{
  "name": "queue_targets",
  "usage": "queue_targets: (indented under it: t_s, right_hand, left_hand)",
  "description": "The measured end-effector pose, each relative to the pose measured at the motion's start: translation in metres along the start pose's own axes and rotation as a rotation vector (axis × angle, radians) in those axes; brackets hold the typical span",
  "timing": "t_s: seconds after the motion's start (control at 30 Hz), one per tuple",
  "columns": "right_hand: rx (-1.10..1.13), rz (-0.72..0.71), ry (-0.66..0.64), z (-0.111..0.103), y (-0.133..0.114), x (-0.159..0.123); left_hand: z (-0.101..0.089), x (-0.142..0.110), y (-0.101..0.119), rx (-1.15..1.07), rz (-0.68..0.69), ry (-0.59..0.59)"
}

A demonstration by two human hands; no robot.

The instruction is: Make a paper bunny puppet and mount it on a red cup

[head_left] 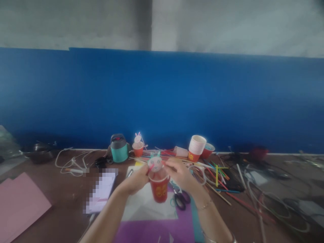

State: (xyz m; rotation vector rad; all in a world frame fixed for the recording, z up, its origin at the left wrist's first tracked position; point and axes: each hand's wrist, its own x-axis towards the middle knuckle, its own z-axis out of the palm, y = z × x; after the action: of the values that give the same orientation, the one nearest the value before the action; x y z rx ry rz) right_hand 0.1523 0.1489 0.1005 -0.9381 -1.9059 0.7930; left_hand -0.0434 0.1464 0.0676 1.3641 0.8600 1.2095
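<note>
In front of me is a red paper cup point(159, 190) with yellow markings. A round paper animal face point(155, 164) with teal ears shows just above its rim. My left hand point(138, 179) is closed at the left edge of the face, with its fingers also close to the cup's rim. From the other side, my right hand point(181, 173) pinches the right edge of the face. Whether the left fingers also touch the cup is blurred. Scissors point(181, 199) with dark handles lie to the right of the cup on white paper point(141, 207) and a purple sheet point(154, 231).
Behind stand a teal container point(119, 152), a cup with a pink-eared face point(138, 148) and stacked paper cups point(196, 145). Coloured sticks point(217, 175) and cables point(273, 216) lie to the right. A phone point(102, 194) and pink sheets point(24, 206) are on the left.
</note>
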Motion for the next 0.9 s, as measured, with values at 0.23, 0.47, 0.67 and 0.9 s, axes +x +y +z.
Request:
queue_targets:
  t_s: [0.23, 0.47, 0.67, 0.9]
  right_hand:
    - [0.257, 0.162, -0.008, 0.001, -0.006, -0.001]
    - [0.356, 0.310, 0.227, -0.006, -0.002, 0.003]
    - [0.403, 0.329, 0.319, -0.008, 0.007, 0.005]
    - [0.439, 0.326, 0.304, -0.010, 0.004, 0.005]
  left_hand:
    - [0.002, 0.002, 0.008, 0.128, -0.019, -0.110]
    - [0.007, 0.013, 0.012, 0.167, 0.013, 0.286]
    - [0.005, 0.006, 0.019, -0.215, 0.102, 0.125]
    - [0.006, 0.008, 0.019, -0.331, -0.060, 0.137]
